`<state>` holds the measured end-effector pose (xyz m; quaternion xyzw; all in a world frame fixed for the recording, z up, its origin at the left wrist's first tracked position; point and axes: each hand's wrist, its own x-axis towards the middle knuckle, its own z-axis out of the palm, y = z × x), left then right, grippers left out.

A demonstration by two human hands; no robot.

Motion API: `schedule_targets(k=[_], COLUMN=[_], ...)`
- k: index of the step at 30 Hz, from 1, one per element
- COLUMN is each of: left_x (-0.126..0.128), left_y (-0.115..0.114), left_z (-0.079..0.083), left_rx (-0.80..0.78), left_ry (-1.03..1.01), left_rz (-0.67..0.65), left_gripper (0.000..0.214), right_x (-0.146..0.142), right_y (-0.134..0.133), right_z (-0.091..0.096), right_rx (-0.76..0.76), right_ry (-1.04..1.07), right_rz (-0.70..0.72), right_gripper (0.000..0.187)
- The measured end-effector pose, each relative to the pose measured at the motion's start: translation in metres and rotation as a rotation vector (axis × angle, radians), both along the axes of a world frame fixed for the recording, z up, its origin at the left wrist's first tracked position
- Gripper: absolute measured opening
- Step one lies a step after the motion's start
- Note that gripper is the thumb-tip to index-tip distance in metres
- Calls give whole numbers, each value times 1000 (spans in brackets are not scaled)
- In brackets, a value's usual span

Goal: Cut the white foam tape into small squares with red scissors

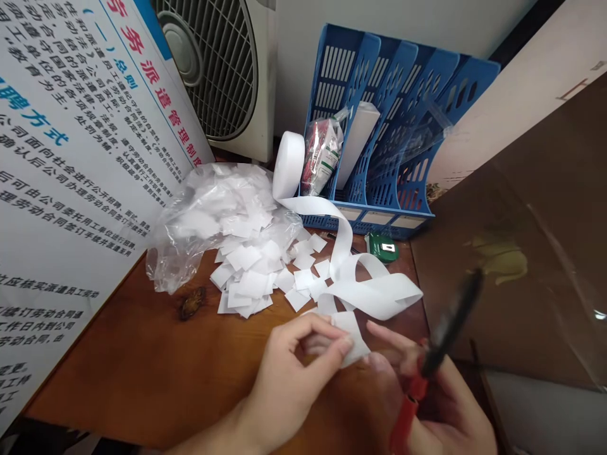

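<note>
Between thumb and fingers, my left hand [303, 366] pinches the end of a white ribbon-like strip [351, 338]. The strip loops back over the desk to a white roll [289, 165] leaning by the blue file rack. My right hand [431, 392] grips a pair of scissors [417, 385] with red handles and dark blades pointing up and away; they are blurred. Its thumb and a fingertip are close to the strip's free end; whether they touch it I cannot tell. Beyond my left hand lie many cut white squares [246, 284], heaped in front of a clear plastic bag [165, 259] full of more squares.
A blue file rack [389, 208] stands at the back, with a plastic-wrapped packet [323, 155] inside. A green tape measure [382, 248] sits before it. Behind the bag is a box fan [222, 76]; a printed board [71, 189] stands left. A small brown object [192, 303] lies on the wooden desk [142, 366].
</note>
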<state>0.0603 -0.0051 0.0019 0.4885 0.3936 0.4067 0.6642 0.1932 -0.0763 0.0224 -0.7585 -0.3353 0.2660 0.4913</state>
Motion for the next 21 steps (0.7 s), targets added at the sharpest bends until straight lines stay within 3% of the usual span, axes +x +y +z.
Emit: schedule_targets(k=[3,9,14,17,19,21], left_x=[-4,-12,-32,-51,-61,-66], left_y=[4,13,28,35,37,38], left_z=[0,0,10,13,13,12], left_rx=[-188,-218,-124,-113,-103,-103], left_ry=[-140,-92,44,135,195,235], left_rz=[25,65,57,-48,-96,-136], left_gripper=[17,20,16,17,17,19], right_x=[-4,10,20,32,44,53], right_y=[13,23,26,29,33,38], right_z=[-1,-18,1,20,26,26], right_rx=[-112,-160,-55,11,28,16], right_ry=[94,285,20,-158,-295,-394], right_rz=[57,200,134,80,203,435], right_gripper=[38,41,34,28,22,12])
